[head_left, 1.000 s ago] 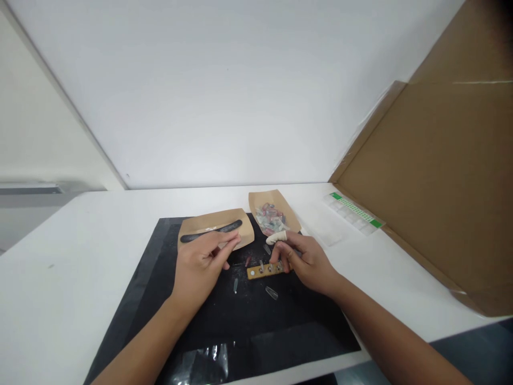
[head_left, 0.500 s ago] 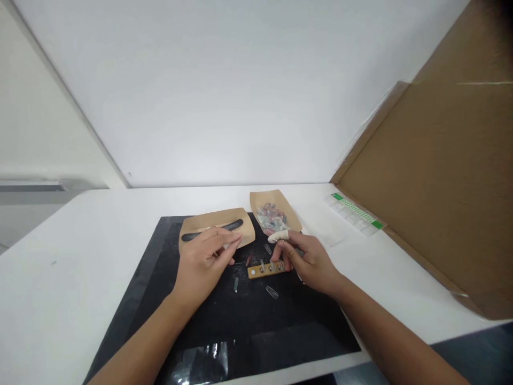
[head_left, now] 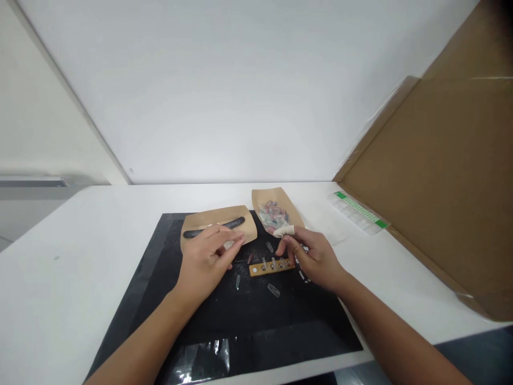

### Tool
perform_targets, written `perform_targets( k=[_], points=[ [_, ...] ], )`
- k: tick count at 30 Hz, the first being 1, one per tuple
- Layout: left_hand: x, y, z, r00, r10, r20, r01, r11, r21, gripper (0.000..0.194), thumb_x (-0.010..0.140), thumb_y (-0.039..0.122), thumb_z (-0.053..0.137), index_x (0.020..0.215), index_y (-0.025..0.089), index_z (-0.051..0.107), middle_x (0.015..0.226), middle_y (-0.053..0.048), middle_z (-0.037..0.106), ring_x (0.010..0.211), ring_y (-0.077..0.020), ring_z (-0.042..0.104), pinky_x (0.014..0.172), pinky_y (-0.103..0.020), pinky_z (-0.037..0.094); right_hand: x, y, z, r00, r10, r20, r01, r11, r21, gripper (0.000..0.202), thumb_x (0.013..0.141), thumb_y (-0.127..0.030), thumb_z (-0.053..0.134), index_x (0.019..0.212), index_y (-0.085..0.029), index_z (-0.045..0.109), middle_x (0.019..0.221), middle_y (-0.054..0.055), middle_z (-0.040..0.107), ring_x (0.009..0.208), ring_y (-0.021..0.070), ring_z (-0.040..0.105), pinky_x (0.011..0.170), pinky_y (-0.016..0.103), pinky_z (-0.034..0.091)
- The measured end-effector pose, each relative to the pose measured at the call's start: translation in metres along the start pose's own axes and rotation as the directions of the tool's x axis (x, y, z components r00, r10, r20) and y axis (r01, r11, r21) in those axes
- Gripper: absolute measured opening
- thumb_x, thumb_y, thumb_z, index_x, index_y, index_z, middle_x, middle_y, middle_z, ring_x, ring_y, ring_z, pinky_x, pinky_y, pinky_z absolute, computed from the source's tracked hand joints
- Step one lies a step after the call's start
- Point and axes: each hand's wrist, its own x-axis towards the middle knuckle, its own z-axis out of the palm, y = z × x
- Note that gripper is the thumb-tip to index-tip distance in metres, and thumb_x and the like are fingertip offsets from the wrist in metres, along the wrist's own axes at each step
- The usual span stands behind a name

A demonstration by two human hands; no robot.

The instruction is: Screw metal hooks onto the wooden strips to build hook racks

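My left hand (head_left: 208,256) hovers over the near edge of a tan paper tray (head_left: 249,227), thumb and fingertips pinched together. Whatever sits in that pinch is too small to make out. A white finger cot (head_left: 284,231) covers the index finger of my right hand (head_left: 316,259). Its thumb closes toward that index finger, and any thing between them is hidden. Below these fingers lies a yellow-brown nail display strip (head_left: 259,270) with clear nail tips standing on it. Loose clear nail tips (head_left: 274,290) lie around it on a black mat (head_left: 248,315).
A dark nail file (head_left: 214,226) rests across the tan tray. Another paper tray (head_left: 294,206) behind holds small reddish and clear pieces (head_left: 274,214). At the right are a clear case with green labels (head_left: 360,212) and a large brown cardboard panel (head_left: 444,198).
My right hand has lifted slightly off the strip, showing more of its right part. The left hand keeps its pinch. The whole view has shifted a little.
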Motion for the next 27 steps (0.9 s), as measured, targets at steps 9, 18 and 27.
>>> perform_targets(
  k=[9,18,27],
  points=[
    [0.0027,-0.0013,-0.0036,0.999,-0.038,0.012,0.037,0.998,0.057,0.017,0.101,0.032,0.07,0.089,0.021,0.075,0.083,0.0,0.071,0.048,-0.0074,0.058,0.05,-0.024,0.048,0.0003,-0.0009,-0.0004,1.0,-0.001,0.011,0.001,0.998,-0.066,0.04,0.113,-0.042,0.045,0.09,-0.022,0.071,0.072,0.0,0.074,0.054,0.0116,0.065,0.061,0.025,0.052],
    [0.0027,-0.0064,-0.004,0.989,0.138,0.05,-0.146,0.966,0.212,0.035,0.103,0.037,0.069,0.073,0.02,0.06,0.07,0.002,0.06,0.065,-0.0122,0.057,0.062,-0.027,0.043,0.0006,-0.0032,-0.001,1.0,-0.006,0.003,0.006,0.997,-0.072,0.039,0.113,-0.042,0.046,0.09,-0.022,0.071,0.067,-0.001,0.073,0.053,0.0121,0.064,0.062,0.025,0.053],
    [0.0075,-0.0076,-0.0066,0.996,0.062,-0.069,-0.033,0.933,0.359,0.037,0.107,0.032,0.056,0.072,0.021,0.051,0.072,0.001,0.053,0.064,-0.0147,0.05,0.061,-0.03,0.04,0.0008,-0.0026,-0.0013,1.0,-0.004,0.018,0.005,0.999,-0.053,0.035,0.112,-0.04,0.047,0.096,-0.022,0.071,0.078,0.0,0.077,0.054,0.0117,0.065,0.06,0.025,0.053]
  ],
)
